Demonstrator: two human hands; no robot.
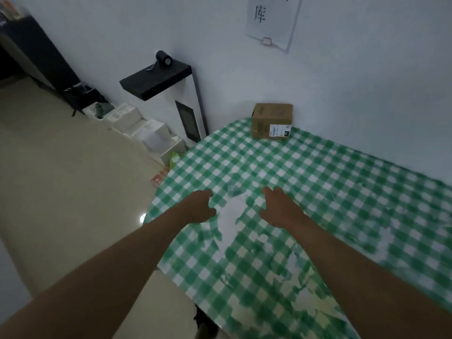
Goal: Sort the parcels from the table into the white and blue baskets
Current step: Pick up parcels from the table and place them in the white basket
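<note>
A brown cardboard parcel with a white shipping label stands at the far edge of the table, against the wall. The table wears a green and white checked cloth. My left hand and my right hand hover side by side over the middle of the cloth, well short of the parcel. Their fingers hang loosely curled and hold nothing. No white or blue basket is in view.
Left of the table stands a white unit with a black top carrying a roll of black tape. Several white foam boxes line the wall on the beige floor. A paper sign hangs on the wall.
</note>
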